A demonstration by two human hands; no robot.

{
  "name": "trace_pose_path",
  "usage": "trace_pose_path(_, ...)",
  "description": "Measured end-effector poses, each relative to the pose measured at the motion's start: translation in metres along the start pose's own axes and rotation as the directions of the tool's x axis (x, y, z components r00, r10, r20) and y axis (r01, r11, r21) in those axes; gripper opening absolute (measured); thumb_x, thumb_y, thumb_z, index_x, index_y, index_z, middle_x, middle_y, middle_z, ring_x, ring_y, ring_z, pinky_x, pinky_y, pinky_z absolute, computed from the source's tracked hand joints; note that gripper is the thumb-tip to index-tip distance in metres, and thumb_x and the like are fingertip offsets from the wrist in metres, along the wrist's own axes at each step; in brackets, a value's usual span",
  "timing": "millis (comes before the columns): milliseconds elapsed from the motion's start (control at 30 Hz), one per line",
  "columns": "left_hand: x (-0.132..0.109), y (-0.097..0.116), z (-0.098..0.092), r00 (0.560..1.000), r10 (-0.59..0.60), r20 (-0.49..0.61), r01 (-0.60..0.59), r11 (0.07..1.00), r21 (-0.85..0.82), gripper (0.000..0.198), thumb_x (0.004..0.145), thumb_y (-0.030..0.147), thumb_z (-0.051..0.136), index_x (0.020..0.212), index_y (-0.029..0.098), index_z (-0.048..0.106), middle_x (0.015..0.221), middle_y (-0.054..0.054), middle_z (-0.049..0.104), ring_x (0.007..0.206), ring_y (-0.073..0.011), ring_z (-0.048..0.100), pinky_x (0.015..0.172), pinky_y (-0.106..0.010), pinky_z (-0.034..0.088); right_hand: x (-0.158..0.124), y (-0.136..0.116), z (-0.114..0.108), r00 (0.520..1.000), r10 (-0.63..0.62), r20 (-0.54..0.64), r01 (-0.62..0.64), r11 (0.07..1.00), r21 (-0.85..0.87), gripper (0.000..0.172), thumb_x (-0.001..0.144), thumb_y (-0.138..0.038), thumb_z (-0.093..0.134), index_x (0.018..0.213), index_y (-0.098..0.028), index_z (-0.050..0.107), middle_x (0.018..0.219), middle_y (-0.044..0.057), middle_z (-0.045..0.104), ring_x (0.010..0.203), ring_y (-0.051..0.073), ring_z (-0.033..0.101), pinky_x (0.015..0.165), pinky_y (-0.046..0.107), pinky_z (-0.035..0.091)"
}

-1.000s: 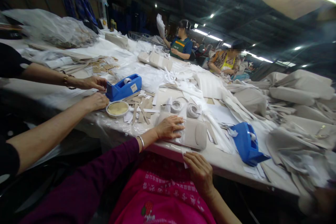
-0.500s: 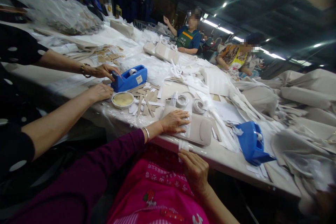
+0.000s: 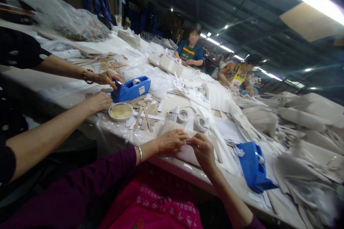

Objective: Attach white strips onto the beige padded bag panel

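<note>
My left hand (image 3: pixel 172 141), with a silver bangle at the wrist and a purple sleeve, grips the near part of a beige padded pouch (image 3: pixel 172 126). My right hand (image 3: pixel 203 151) pinches a narrow white strip (image 3: pixel 191 140) against the pouch, right beside my left fingers. Both hands hide most of the pouch. Two rolls of tape (image 3: pixel 183 116) stand just beyond my hands. To the left, a co-worker's hand (image 3: pixel 107 78) touches a blue tape dispenser (image 3: pixel 131 90), and that person's other hand (image 3: pixel 98 101) rests near a round dish of yellow paste (image 3: pixel 120 111).
Tan cardboard strips (image 3: pixel 145 115) lie by the dish. A second blue dispenser (image 3: pixel 254 167) stands to my right, beside piles of beige fabric pieces (image 3: pixel 303 118). Plastic sheeting covers the table edge (image 3: pixel 113 132). Workers sit across the table.
My right hand has moved up from the table edge onto the pouch, carrying the white strip. My hands now meet. The pouch has shifted, and the view has turned slightly.
</note>
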State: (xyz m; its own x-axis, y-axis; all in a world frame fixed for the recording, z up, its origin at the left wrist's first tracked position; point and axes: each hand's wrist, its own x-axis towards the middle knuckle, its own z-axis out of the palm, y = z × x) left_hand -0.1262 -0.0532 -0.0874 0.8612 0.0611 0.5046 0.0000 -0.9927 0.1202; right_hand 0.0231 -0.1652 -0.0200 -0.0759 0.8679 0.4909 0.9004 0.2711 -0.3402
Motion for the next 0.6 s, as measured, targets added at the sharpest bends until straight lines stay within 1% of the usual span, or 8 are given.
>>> trace_pose_path(67, -0.004, 0.003, -0.001, 1.000, -0.011, 0.004, 0.011, 1.000, -0.023, 0.018, 0.083, 0.021, 0.060, 0.098, 0.013, 0.065, 0.126, -0.010, 0.059, 0.121, -0.0246, 0.050, 0.116, -0.038, 0.030, 0.012, 0.014, 0.006, 0.997, 0.059, 0.042, -0.061, 0.997, 0.039, 0.018, 0.086, -0.018, 0.060, 0.072, -0.020, 0.070, 0.070, -0.001, 0.053, 0.071, 0.011, 0.053, 0.066, 0.022, 0.038)
trace_pose_path(100, -0.006, 0.004, -0.002, 1.000, -0.029, 0.002, 0.029, 0.999, -0.039, 0.016, 0.084, 0.020, 0.058, 0.098, 0.013, 0.063, 0.125, -0.009, 0.059, 0.120, -0.0237, 0.051, 0.115, -0.036, 0.031, 0.016, 0.020, 0.009, 0.994, 0.083, 0.067, -0.087, 0.995, 0.049, 0.016, 0.084, -0.017, 0.061, 0.070, -0.020, 0.069, 0.070, -0.001, 0.053, 0.070, 0.011, 0.053, 0.066, 0.022, 0.038)
trace_pose_path(233, -0.009, 0.011, -0.008, 0.986, -0.166, -0.014, 0.164, 0.982, -0.096, 0.026, 0.086, 0.015, 0.053, 0.112, 0.013, 0.052, 0.117, -0.011, 0.058, 0.110, -0.0216, 0.055, 0.103, -0.033, 0.043, 0.024, 0.041, 0.019, 0.978, 0.135, 0.160, -0.142, 0.989, 0.035, 0.013, 0.082, -0.015, 0.063, 0.070, -0.018, 0.064, 0.072, -0.002, 0.054, 0.070, 0.010, 0.053, 0.067, 0.021, 0.036)
trace_pose_path(300, -0.009, 0.013, -0.009, 0.977, -0.215, -0.009, 0.213, 0.970, -0.116, 0.030, 0.085, 0.016, 0.054, 0.114, 0.014, 0.047, 0.116, -0.011, 0.056, 0.107, -0.0217, 0.055, 0.098, -0.033, 0.046, 0.026, 0.047, 0.021, 0.971, 0.130, 0.199, -0.134, 0.991, 0.010, 0.012, 0.083, -0.016, 0.062, 0.070, -0.018, 0.063, 0.074, -0.002, 0.055, 0.071, 0.010, 0.053, 0.068, 0.020, 0.036)
trace_pose_path(367, -0.007, 0.014, -0.010, 0.973, -0.232, 0.000, 0.230, 0.965, -0.124, 0.032, 0.085, 0.020, 0.058, 0.115, 0.015, 0.045, 0.117, -0.011, 0.054, 0.107, -0.0223, 0.053, 0.099, -0.035, 0.045, 0.027, 0.050, 0.023, 0.968, 0.107, 0.227, -0.104, 0.994, -0.026, 0.013, 0.085, -0.016, 0.059, 0.071, -0.018, 0.061, 0.076, -0.002, 0.055, 0.073, 0.010, 0.053, 0.068, 0.020, 0.035)
trace_pose_path(500, -0.006, 0.015, -0.011, 0.980, -0.195, 0.035, 0.197, 0.977, -0.079, 0.043, 0.085, 0.024, 0.063, 0.123, 0.016, 0.046, 0.123, -0.011, 0.053, 0.113, -0.0241, 0.050, 0.105, -0.036, 0.040, 0.029, 0.051, 0.025, 0.964, 0.058, 0.260, -0.036, 0.995, -0.089, 0.015, 0.088, -0.016, 0.054, 0.074, -0.018, 0.058, 0.079, -0.001, 0.054, 0.075, 0.010, 0.052, 0.066, 0.019, 0.034)
trace_pose_path(600, -0.006, 0.015, -0.011, 0.984, -0.171, 0.057, 0.173, 0.984, -0.043, 0.047, 0.085, 0.030, 0.065, 0.127, 0.016, 0.049, 0.124, -0.011, 0.052, 0.114, -0.0257, 0.049, 0.104, -0.037, 0.039, 0.031, 0.054, 0.026, 0.959, 0.043, 0.279, -0.001, 0.989, -0.147, 0.015, 0.089, -0.016, 0.053, 0.075, -0.018, 0.056, 0.082, -0.001, 0.055, 0.077, 0.011, 0.052, 0.065, 0.020, 0.032)
